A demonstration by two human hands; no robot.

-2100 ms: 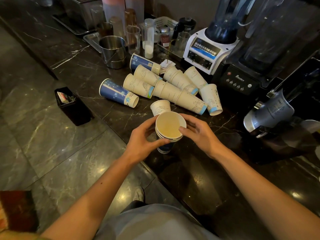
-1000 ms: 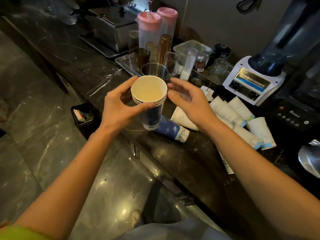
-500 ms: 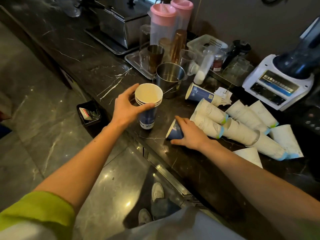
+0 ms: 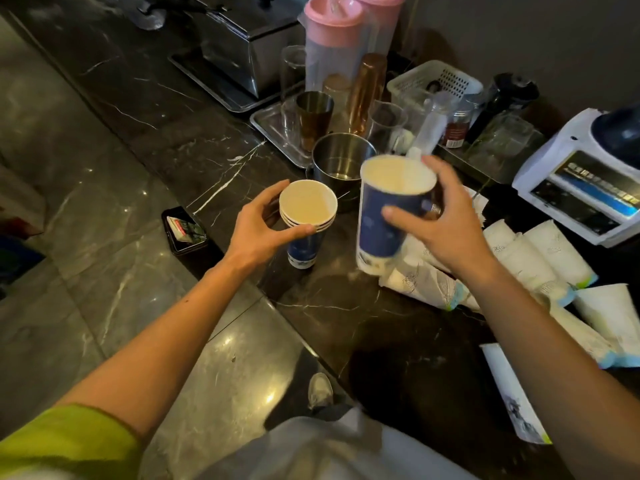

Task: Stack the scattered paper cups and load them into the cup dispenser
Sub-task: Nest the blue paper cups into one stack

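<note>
Paper cups are what the head view centres on. A nested stack of them stands upright near the counter edge, in front of the steel pot. The left hand is curled around its rims, thumb on the near side and fingers on the far side. Just right of the stack, the right hand pinches a single blue cup by its upper wall, mouth up, lifted off the counter and tilted slightly. Further right of the stack, a heap of white cups lies on its side. No dispenser shows anywhere here.

The step in hand looks like dropping the blue cup into the stack. The risk is alignment: the cup's tilt could make its base catch on the top rim and jam crooked or crease the paper. A hard push could also tip the stack, which stands close to the counter edge, toward the floor. The right forearm hangs over the lying cups and could roll them along the counter.
</note>
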